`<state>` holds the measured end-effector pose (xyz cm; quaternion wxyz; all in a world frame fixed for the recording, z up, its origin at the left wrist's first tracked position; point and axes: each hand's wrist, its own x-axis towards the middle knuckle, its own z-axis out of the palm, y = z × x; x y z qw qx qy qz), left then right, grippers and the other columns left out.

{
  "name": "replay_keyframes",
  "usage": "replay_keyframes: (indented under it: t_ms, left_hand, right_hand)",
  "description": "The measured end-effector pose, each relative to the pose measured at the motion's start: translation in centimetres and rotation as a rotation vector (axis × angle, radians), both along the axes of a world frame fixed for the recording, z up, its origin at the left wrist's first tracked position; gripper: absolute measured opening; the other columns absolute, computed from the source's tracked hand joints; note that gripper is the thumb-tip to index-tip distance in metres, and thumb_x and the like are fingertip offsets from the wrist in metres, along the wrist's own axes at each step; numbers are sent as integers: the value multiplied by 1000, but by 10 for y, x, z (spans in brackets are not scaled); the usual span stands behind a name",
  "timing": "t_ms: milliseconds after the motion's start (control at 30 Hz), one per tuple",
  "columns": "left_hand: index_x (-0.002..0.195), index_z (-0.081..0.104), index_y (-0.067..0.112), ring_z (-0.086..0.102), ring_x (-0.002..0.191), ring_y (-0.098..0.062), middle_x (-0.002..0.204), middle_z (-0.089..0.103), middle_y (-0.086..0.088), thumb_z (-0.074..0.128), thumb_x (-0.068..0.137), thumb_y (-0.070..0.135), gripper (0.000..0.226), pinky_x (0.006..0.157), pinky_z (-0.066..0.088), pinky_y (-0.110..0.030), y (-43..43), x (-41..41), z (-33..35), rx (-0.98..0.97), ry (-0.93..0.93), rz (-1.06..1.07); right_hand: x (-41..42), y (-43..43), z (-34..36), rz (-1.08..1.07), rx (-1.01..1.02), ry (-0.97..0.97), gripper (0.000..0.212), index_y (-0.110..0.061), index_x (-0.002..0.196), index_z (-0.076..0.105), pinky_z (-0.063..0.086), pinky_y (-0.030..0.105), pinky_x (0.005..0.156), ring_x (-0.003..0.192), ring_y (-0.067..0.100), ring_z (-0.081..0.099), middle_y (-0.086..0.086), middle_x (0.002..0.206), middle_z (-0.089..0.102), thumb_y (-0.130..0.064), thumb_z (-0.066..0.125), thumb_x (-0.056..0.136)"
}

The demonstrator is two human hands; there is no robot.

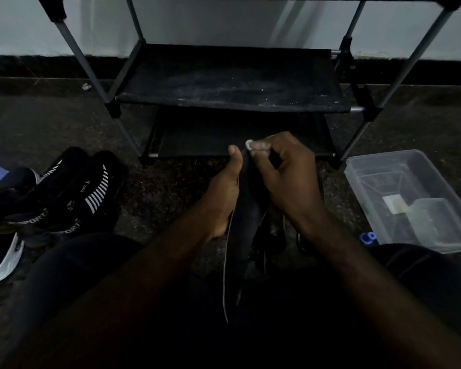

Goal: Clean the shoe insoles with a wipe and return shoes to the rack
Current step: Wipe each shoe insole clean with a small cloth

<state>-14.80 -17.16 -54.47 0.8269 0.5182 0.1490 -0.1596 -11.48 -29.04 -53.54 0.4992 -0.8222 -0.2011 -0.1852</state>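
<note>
A dark insole (246, 222) stands almost on edge between my hands, just in front of the shoe rack (232, 81). My left hand (224, 193) grips its left side, thumb up along the top. My right hand (282, 174) is closed on a small white wipe (250, 144), pressed against the insole's top end. Below the hands lies a dark shoe (274, 235), mostly hidden in shadow. A pair of black sport shoes with white stripes (72, 198) sits on the floor at the left.
The rack's two black shelves hold nothing; its grey legs stand left and right. A clear plastic tub (410, 198) sits on the floor at the right, a blue cap (367, 237) beside it. Another black-and-white shoe (0, 259) lies at the far left. My dark-clad knees fill the foreground.
</note>
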Motion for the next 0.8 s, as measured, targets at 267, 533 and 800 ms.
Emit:
replay_keyframes:
  t_ms: [267,533,800]
  left_hand:
    - [124,54,-1,59,113,-34,126,58,-23,42,86,63,75,93,52,-43,19,11,14,-5,-31,109]
    - [124,57,-1,65,110,-23,122,65,-17,15,99,60,78,85,56,-30,56,27,8,44,-130,251]
    - [127,58,3,64,113,-27,123,65,-17,35,97,60,68,93,53,-40,73,41,-7,56,-184,376]
  right_hand:
    - [-32,7,-13,398,-79,212,11,-11,92,75,47,12,81,88,0,64,-9,91,69,-4,71,84]
    - [-22,1,-24,255,129,530,16,-24,80,74,57,29,73,75,15,71,-2,80,75,-9,74,86]
    - [-19,4,-38,280,209,690,15,-17,79,73,54,26,70,69,10,66,5,76,74,-4,71,87]
